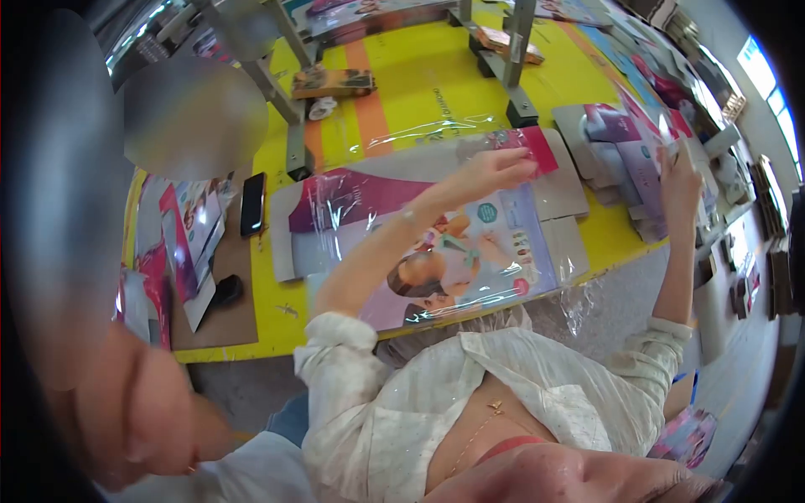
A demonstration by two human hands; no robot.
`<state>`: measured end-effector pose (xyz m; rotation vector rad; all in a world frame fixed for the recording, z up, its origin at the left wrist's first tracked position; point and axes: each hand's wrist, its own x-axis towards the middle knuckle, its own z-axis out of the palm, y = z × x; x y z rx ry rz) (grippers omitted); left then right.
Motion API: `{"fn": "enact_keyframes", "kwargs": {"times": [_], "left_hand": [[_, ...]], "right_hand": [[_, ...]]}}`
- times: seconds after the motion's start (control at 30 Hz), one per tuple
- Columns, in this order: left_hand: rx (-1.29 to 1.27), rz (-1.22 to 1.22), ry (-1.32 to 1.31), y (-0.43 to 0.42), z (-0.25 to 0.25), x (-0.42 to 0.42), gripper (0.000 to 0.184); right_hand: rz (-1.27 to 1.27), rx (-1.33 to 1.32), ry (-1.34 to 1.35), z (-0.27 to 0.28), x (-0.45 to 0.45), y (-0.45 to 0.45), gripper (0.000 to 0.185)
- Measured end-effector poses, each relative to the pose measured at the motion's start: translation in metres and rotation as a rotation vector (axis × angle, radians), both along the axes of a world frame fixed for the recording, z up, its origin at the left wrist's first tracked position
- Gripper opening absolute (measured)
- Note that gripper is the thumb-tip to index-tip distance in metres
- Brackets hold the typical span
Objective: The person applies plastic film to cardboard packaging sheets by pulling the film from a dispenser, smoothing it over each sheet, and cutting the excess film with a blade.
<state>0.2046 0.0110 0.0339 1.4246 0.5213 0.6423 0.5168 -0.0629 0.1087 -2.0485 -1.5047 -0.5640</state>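
clear film [381, 159] covers a printed carton [495, 251] that lies flat on a yellow table [289, 323], directly before the person in a pale shirt [402, 427]. the carton has tan flaps at its sides and a pink panel toward 1 o'clock.

taking the carton as the clock's centre, the left hand [503, 168] is over that panel at 1 o'clock, its fingers bunched together; whether they grasp the film cannot be told. the right hand [681, 172] is raised between 2 and 3 o'clock, its fingers curled beside more printed cartons [633, 168]; glare hides what, if anything, they clasp.

a dark phone [252, 204] rests between 9 and 10 o'clock. a black object [227, 290] sits between 8 and 9 o'clock on a brown board [235, 323], beside printed pieces [178, 230]. metal supports [299, 138] stand at 10 and 1 o'clock, with a gold-toned packet [334, 82] near the former and another by the latter. at 8 o'clock, a second person [134, 411] shows blurred, close to the camera.
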Motion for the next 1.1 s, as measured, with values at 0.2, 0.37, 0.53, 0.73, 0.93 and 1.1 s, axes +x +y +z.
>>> {"fn": "enact_keyframes", "kwargs": {"times": [0.2, 0.37, 0.53, 0.73, 0.93, 1.1], "left_hand": [[-0.603, -0.144, -0.369, 0.003, 0.0, 0.044, 0.098], [-0.591, 0.136, -0.152, 0.013, -0.066, 0.034, 0.063], [-0.509, 0.214, 0.007, 0.005, -0.022, 0.006, 0.059], [-0.155, 0.125, -0.311, -0.013, 0.042, -0.044, 0.057], [-0.078, 0.136, -0.417, -0.015, 0.061, -0.093, 0.057], [-0.074, 0.207, -0.456, -0.017, 0.059, -0.105, 0.057]], "right_hand": [[0.471, -0.036, 0.134, -0.04, -0.093, -0.027, 0.029], [0.695, -0.302, 0.405, -0.052, -0.135, -0.046, 0.025], [0.561, -0.345, 0.578, -0.065, -0.103, -0.036, 0.028], [0.034, -0.064, 0.551, -0.107, 0.018, -0.029, 0.041], [-0.012, -0.002, 0.976, -0.163, 0.119, -0.051, 0.026], [0.165, 0.092, 1.365, -0.171, 0.118, -0.066, 0.021]]}}
